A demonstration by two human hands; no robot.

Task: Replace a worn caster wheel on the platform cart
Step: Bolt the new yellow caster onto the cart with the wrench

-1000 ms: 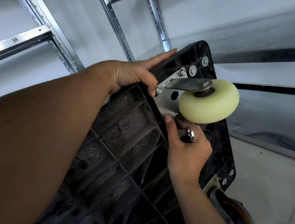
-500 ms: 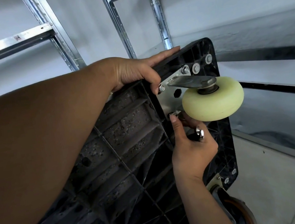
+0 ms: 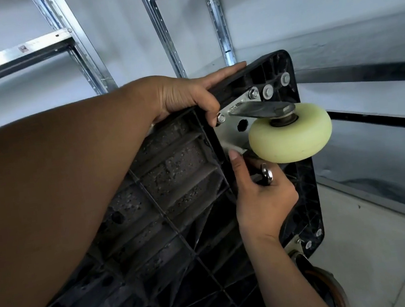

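Note:
The black plastic platform cart (image 3: 174,183) is tipped up with its ribbed underside facing me. A pale yellow caster wheel (image 3: 290,138) sticks out near its upper right corner on a metal bracket bolted to a white mounting plate (image 3: 232,133). My left hand (image 3: 185,96) grips the cart's top edge, thumb beside a bolt (image 3: 221,118) at the plate's corner. My right hand (image 3: 263,202) is just under the wheel, thumb tip at the plate's lower left corner, fingers curled round something small that is mostly hidden. A silver ring-shaped piece (image 3: 266,173) shows at those fingers.
A second, darker caster (image 3: 327,289) sits at the cart's lower right corner, close to the pale floor (image 3: 394,269). Metal shelving uprights (image 3: 163,28) and shelf rails stand against the white wall behind the cart.
My left hand keeps its grip on the cart's edge. My right thumb has shifted slightly at the plate's lower corner. The view has moved a little.

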